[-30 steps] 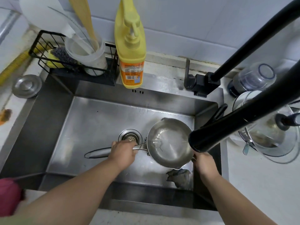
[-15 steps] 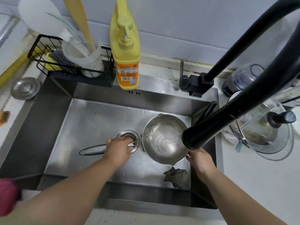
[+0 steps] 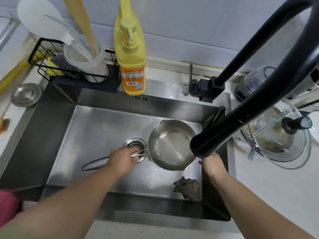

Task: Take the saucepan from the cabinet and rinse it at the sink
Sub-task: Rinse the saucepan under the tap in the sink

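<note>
Saucepan shifted right in steel sink, left hand gripping.

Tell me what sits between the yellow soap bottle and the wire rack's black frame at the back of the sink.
Nothing, in the head view: the yellow soap bottle stands directly beside the wire rack, which holds a white utensil cup.

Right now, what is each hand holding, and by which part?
Left hand grips the saucepan by its handle near the bowl. Right hand is at its rim; contact unclear.
</note>
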